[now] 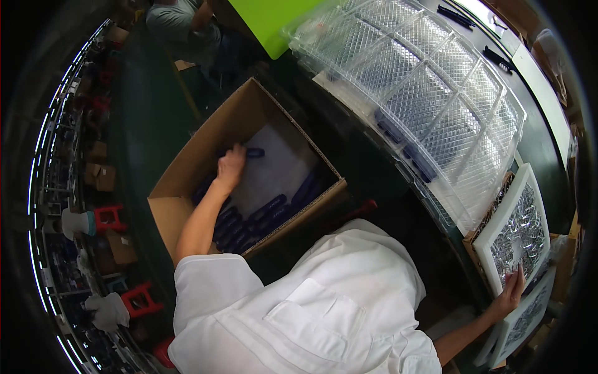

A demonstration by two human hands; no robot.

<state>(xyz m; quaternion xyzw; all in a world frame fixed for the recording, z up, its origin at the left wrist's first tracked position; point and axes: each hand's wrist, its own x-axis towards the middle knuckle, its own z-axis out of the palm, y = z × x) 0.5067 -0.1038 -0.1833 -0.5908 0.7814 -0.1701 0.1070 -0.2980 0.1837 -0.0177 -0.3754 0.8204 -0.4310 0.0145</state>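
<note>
A blue piece (255, 153) juts rightward from the left hand (231, 166) (past fingertips (238, 149)).

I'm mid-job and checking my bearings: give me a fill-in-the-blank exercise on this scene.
1. The ____ hand reaches into the open brown cardboard box.
2. The other hand is at a rectangular white-framed panel with shiny ____ contents.
3. Several elongated dark ____ items lie in the box.
4. The large clear plastic tray lies to the box's ____.

Missing words: left; silver; blue; right.

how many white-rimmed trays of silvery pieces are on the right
2: the upper tray, with the right hand at its edge, and the lower tray, partly covered; more may be hidden.
</note>
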